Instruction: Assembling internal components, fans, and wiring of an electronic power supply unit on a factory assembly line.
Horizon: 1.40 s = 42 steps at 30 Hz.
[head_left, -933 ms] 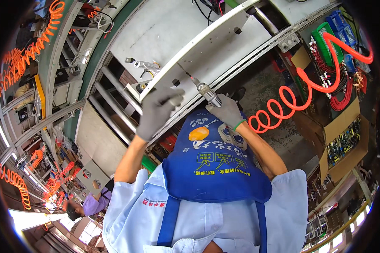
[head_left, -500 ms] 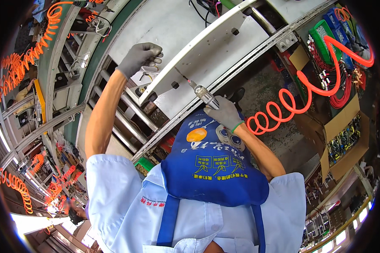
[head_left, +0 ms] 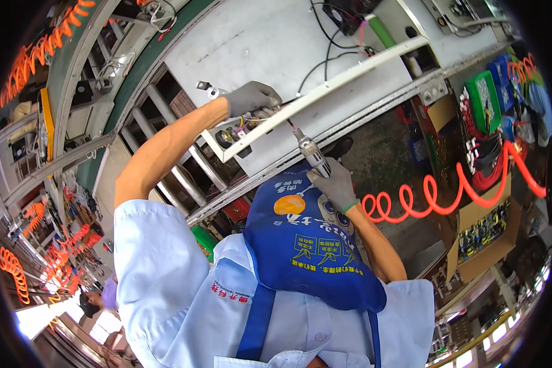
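Note:
My right hand (head_left: 335, 186), in a grey glove, is wrapped round a silver power screwdriver (head_left: 313, 153). The bit points away from me and meets the near side of a white panel (head_left: 343, 78) standing on edge on the bench. On the panel's far side my left hand (head_left: 253, 100), also gloved, reaches over with its fingers curled together close to the rim. What those fingers hold, if anything, is hidden. Wires and small metal fittings (head_left: 232, 135) sit inside the panel's left end, below my left hand.
A white worktop (head_left: 227, 43) lies beyond the panel, with black cables (head_left: 327, 58) and a black fan (head_left: 348, 15). Metal rollers (head_left: 176, 153) run at the left. A coiled orange hose (head_left: 435, 199) hangs at the right, near a green bin (head_left: 481, 101) and a cardboard box (head_left: 487, 236).
My left hand has moved right and down to the panel's rim. The panel has tipped, showing less of its near face. The screwdriver has shifted slightly right and toward me.

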{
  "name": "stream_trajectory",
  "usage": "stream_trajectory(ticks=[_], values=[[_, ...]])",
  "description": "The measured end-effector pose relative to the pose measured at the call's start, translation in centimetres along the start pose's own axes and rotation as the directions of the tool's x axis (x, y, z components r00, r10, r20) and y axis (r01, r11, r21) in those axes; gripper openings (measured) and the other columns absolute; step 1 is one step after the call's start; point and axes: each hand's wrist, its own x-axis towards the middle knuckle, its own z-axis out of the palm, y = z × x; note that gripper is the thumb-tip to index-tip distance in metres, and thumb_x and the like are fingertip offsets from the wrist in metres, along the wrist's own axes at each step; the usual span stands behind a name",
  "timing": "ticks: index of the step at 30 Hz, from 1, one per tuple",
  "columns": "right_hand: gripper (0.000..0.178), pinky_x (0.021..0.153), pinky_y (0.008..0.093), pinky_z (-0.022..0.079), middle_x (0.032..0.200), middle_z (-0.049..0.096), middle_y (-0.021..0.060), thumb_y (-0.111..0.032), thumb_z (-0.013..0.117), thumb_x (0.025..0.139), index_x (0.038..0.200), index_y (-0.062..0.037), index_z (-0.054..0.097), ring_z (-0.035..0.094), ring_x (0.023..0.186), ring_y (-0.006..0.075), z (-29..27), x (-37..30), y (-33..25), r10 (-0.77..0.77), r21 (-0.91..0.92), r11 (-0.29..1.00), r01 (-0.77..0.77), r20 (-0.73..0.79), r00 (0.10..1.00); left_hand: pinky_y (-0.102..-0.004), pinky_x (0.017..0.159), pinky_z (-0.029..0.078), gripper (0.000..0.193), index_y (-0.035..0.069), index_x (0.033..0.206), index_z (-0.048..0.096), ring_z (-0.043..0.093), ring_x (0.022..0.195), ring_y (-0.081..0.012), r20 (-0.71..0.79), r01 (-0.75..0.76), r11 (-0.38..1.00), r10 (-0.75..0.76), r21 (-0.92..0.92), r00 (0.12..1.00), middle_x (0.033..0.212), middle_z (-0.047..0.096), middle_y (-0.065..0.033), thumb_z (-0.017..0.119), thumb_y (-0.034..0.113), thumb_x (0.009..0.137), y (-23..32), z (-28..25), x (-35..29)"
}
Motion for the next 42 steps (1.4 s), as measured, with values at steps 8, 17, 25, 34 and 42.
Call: stream_trajectory(ticks=[8, 17, 25, 34, 42], values=[[0.028, 0.062, 0.0289, 0.048, 0.077, 0.062, 0.0006, -0.021, 0.078, 0.082, 0.098, -0.0025, 0.065, 0.056, 0.07, 0.0068, 0.9, -0.6, -1.5, 0.131, 0.218, 0.966, -0.141, 0.059, 0.99, -0.0236, 0.066, 0.048, 0.028, 0.003, 0.103, 0.076, 0.06, 0.073, -0.0078, 0.006, -0.12, 0.987, 0.12, 0.103, 0.993, 0.085, 0.071, -0.0026, 0.068, 0.023, 0.085, -1.7, 1.6, 1.6], [0.021, 0.051, 0.0235, 0.04, 0.073, 0.061, -0.0007, -0.018, 0.072, 0.087, 0.098, -0.0031, 0.062, 0.051, 0.058, 0.0043, 0.3, -1.0, -2.2, 0.294, 0.342, 0.865, -0.366, 0.245, 0.924, -0.0265, 0.06, 0.046, 0.024, 0.002, 0.096, 0.076, 0.057, 0.067, -0.0079, -0.002, -0.108, 0.993, 0.108, -0.05, 0.994, 0.077, 0.069, -0.0031, 0.069, 0.022, 0.084, -1.8, 2.0, 1.1], [0.022, 0.05, 0.0238, 0.041, 0.072, 0.062, 0.002, -0.018, 0.073, 0.085, 0.096, -0.0028, 0.061, 0.053, 0.057, 0.005, 1.3, -1.7, -2.1, 0.257, 0.321, 0.904, -0.283, 0.123, 0.959, -0.0304, 0.071, 0.051, 0.025, 0.002, 0.096, 0.076, 0.065, 0.076, -0.0151, -0.025, -0.11, 0.992, 0.111, 0.057, 0.993, 0.082, 0.073, -0.0095, 0.069, 0.021, 0.081, -1.9, 2.1, 1.7], [0.029, 0.057, 0.0285, 0.049, 0.072, 0.064, 0.0023, -0.02, 0.079, 0.08, 0.094, -0.0007, 0.062, 0.059, 0.064, 0.0093, 2.2, 0.1, 0.4, 0.185, 0.181, 0.967, -0.179, -0.017, 0.983, -0.034, 0.064, 0.05, 0.022, 0.003, 0.087, 0.075, 0.065, 0.069, -0.0193, -0.013, -0.22, 0.945, 0.23, 0.241, 0.973, 0.076, 0.071, -0.0113, 0.072, 0.021, 0.077, -1.3, 1.7, 1.0], [0.035, 0.062, 0.032, 0.05, 0.074, 0.066, 0.0073, -0.023, 0.08, 0.078, 0.098, 0.0002, 0.063, 0.06, 0.066, 0.0111, 2.1, -0.1, 0.4, 0.134, 0.067, 0.989, -0.129, -0.061, 0.989, -0.0358, 0.063, 0.051, 0.02, 0.003, 0.083, 0.074, 0.066, 0.067, -0.0245, -0.023, -0.275, 0.909, 0.297, 0.313, 0.955, 0.075, 0.071, -0.013, 0.072, 0.021, 0.074, -2.4, 2.2, 2.0]])
